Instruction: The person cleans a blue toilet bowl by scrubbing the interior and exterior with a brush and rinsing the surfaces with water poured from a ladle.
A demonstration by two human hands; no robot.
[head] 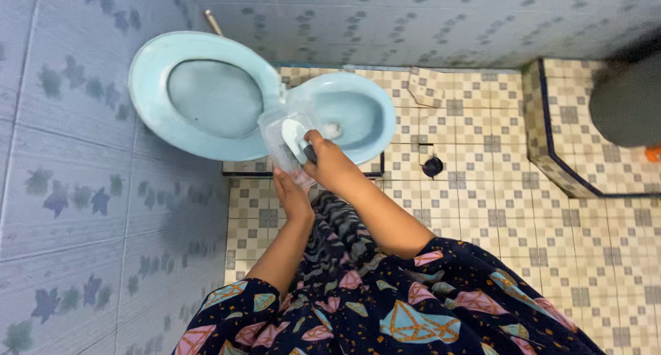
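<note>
Tiled bathroom — both hands hold a clear, square-shouldered plastic container (284, 143) over toilet.

One package is visible: a clear plastic container with a white round lid (288, 138), held near the centre, above the light blue toilet bowl (368, 131).

Below me sits a pale blue toilet (358, 121) with its lid (200, 97) raised, a dark floor drain (432, 166) beside it on patterned tiles.
</note>
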